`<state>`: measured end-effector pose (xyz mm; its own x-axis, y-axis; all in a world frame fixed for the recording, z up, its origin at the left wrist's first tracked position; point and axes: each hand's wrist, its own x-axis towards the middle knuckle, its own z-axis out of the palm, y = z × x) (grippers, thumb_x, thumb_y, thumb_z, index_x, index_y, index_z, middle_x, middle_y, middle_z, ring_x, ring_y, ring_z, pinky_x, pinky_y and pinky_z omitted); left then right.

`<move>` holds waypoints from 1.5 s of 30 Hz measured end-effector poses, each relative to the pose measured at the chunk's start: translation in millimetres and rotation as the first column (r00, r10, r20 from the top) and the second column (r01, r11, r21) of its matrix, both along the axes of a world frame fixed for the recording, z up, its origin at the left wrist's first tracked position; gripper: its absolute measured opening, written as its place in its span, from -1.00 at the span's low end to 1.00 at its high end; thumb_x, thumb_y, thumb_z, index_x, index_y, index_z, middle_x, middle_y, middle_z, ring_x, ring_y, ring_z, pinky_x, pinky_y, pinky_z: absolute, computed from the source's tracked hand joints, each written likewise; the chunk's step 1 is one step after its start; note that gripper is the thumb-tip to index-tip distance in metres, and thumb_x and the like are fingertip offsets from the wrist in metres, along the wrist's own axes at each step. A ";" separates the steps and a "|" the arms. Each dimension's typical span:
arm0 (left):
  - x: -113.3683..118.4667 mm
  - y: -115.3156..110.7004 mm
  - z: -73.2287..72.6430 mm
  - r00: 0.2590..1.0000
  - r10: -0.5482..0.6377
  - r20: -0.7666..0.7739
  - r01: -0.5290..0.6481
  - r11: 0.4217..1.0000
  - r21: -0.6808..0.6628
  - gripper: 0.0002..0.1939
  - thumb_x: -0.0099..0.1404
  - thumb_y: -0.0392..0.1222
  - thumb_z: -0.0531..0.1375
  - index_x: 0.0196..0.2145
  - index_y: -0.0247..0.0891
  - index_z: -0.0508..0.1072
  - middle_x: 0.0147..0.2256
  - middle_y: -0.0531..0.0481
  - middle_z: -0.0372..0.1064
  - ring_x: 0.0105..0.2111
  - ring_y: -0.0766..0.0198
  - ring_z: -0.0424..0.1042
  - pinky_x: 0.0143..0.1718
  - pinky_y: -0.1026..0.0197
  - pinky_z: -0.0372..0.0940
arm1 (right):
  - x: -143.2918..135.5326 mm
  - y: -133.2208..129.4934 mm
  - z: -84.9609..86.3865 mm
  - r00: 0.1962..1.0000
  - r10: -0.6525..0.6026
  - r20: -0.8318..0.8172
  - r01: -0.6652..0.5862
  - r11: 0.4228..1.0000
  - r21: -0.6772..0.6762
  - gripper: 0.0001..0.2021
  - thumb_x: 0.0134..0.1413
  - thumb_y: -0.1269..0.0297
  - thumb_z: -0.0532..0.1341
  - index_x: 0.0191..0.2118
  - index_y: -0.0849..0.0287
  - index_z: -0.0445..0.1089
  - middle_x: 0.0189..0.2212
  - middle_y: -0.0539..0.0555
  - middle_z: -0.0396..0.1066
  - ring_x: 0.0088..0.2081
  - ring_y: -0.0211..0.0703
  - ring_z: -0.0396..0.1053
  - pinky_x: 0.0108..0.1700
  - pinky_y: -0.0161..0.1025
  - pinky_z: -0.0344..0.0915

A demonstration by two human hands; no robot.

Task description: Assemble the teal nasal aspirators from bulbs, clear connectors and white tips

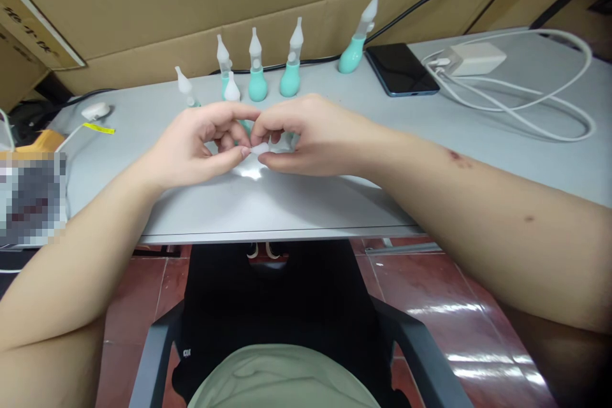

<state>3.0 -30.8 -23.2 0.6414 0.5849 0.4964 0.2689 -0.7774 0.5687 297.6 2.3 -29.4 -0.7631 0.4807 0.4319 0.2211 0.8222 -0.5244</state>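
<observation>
Over the front part of the grey tabletop (pixel 191 217), the left hand (pixel 205 143) and right hand (pixel 299 134) meet, both pinching one small, translucent white plastic piece (pixel 261 149) between thumb and fingers. Beyond them are six mint-green squeeze bulbs (pixel 258 85) with pointed whitish tips: five near one another, some partly hidden by the hands, and one tilted farther right. Near that one lie one black phone (pixel 401 70) and one white charger block (pixel 478 58) with a looped white cable (pixel 516 111). Left, one yellow tag (pixel 99 129) has print too small to read; behind, brown cardboard (pixel 143 13) bears blurred black handwriting (pixel 31 30).
</observation>
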 end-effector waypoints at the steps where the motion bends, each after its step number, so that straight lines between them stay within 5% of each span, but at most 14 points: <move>1: -0.4 1.2 -0.6 1.000 -0.018 0.006 0.018 1.000 0.012 -0.44 0.58 -0.32 0.50 0.46 -0.08 0.80 -0.13 0.01 0.80 -0.21 0.21 0.81 -0.38 0.35 0.57 | 0.0 0.2 -0.2 1.000 0.001 -0.001 -0.001 1.000 -0.001 -0.89 0.40 0.39 0.35 -0.05 0.15 0.64 -0.12 0.00 0.68 -0.09 -0.13 0.54 0.00 -0.14 0.37; 5: -2.0 4.7 -2.4 0.999 -0.052 -0.001 0.052 0.998 0.040 -0.40 0.58 -0.37 0.45 0.49 -0.07 0.77 -0.09 -0.01 0.83 -0.18 0.20 0.84 -0.41 0.36 0.54 | -0.2 0.2 -0.6 1.000 0.001 -0.002 -0.001 1.000 0.010 -0.88 0.38 0.38 0.35 -0.05 0.15 0.65 -0.13 -0.01 0.68 -0.09 -0.15 0.54 -0.01 -0.16 0.37; 12: -2.8 -4.5 2.5 0.993 0.043 -0.109 -0.047 0.998 -0.039 -0.53 0.78 -0.14 0.32 0.51 -0.27 0.67 -0.04 -0.03 0.82 -0.08 0.23 0.83 -0.25 0.29 0.60 | 0.4 -0.2 1.4 0.999 -0.008 0.042 0.008 1.000 -0.007 -0.90 0.40 0.39 0.37 -0.04 0.13 0.62 -0.10 0.00 0.68 -0.05 -0.11 0.58 0.03 -0.14 0.38; 17: -3.5 1.3 -1.0 0.997 -0.011 -0.070 0.009 1.000 -0.023 -0.57 0.77 -0.08 0.39 0.47 -0.09 0.73 -0.07 -0.03 0.82 -0.14 0.20 0.83 -0.32 0.23 0.58 | -0.2 -0.2 1.8 0.999 -0.003 0.032 0.004 1.000 -0.024 -0.90 0.38 0.37 0.38 -0.05 0.12 0.63 -0.11 0.00 0.70 -0.06 -0.11 0.58 0.01 -0.15 0.37; 22: -5.8 6.1 -6.3 0.999 -0.015 -0.047 0.014 0.999 -0.031 -0.47 0.67 -0.24 0.39 0.49 0.04 0.76 -0.05 -0.06 0.83 -0.13 0.12 0.86 -0.36 0.21 0.60 | -0.1 -0.1 1.3 1.000 0.010 0.019 -0.010 1.000 -0.025 -0.89 0.35 0.40 0.38 -0.06 0.13 0.63 -0.15 0.00 0.68 -0.10 -0.12 0.57 -0.01 -0.16 0.36; 29: -2.5 1.7 -2.6 0.999 -0.023 -0.024 0.023 1.000 0.003 -0.45 0.60 -0.33 0.43 0.46 -0.12 0.77 -0.08 -0.03 0.84 -0.15 0.19 0.85 -0.37 0.33 0.56 | -0.1 -0.3 1.9 1.000 0.009 0.009 -0.009 1.000 -0.015 -0.86 0.31 0.43 0.39 -0.07 0.14 0.66 -0.17 -0.01 0.66 -0.13 -0.15 0.52 -0.06 -0.17 0.29; 38: -2.7 5.6 -5.2 0.997 -0.078 0.001 0.078 0.996 0.035 -0.32 0.54 -0.41 0.40 0.50 0.04 0.76 -0.08 -0.01 0.83 -0.16 0.14 0.86 -0.40 0.28 0.56 | 0.3 -0.1 1.9 1.000 0.019 0.016 -0.019 1.000 -0.025 -0.87 0.32 0.40 0.38 -0.06 0.13 0.65 -0.16 0.00 0.68 -0.11 -0.12 0.54 -0.02 -0.15 0.33; 45: -1.3 5.1 -3.4 0.998 -0.055 0.018 0.055 0.997 0.049 -0.54 0.66 -0.28 0.39 0.42 -0.08 0.75 -0.10 0.02 0.82 -0.16 0.21 0.83 -0.39 0.28 0.53 | 1.8 0.3 4.1 0.999 0.051 -0.012 -0.052 0.997 -0.064 -0.90 0.40 0.31 0.36 -0.05 0.12 0.62 -0.09 0.03 0.71 -0.05 -0.10 0.58 0.04 -0.14 0.42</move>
